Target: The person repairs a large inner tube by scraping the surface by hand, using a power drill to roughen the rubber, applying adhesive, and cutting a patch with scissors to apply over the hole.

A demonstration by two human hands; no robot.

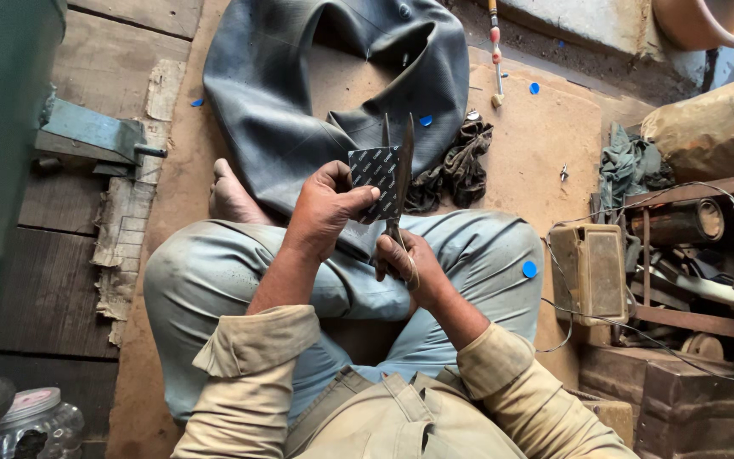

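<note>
At the centre of the frame the left hand (326, 211) pinches a small dark patch (375, 180) by its lower left edge, holding it upright above the knees. The patch is thin, roughly square, with a dotted, textured face. The right hand (405, 265) sits just below and to the right, its grip closed round the handles of the scissors (401, 174), whose long metal blades point straight up along the patch's right edge, touching it. Behind, a slack black rubber inner tube (299, 93) lies folded on the floor, a dark rag (460, 161) beside it.
</note>
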